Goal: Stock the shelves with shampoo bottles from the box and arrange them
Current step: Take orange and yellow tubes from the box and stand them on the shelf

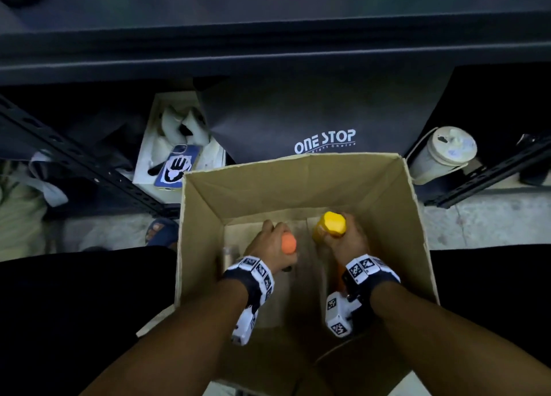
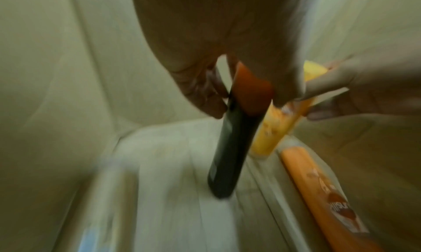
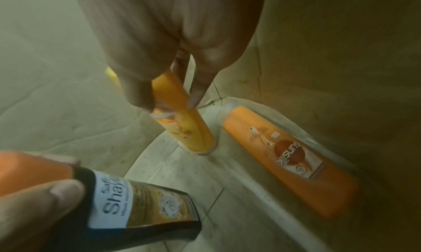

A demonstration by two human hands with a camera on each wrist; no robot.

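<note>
With both hands down in the box, my left hand gripped the black bottle and my right hand the yellow bottle, an orange bottle was left lying inside, and neither held bottle had reached the shelf.

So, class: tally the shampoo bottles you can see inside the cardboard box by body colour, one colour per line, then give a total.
Black body, orange cap (black bottle, held by the left hand): 1
Yellow (yellow bottle, held by the right hand): 1
Orange (orange bottle, lying on the floor of the box): 1
Total: 3
</note>
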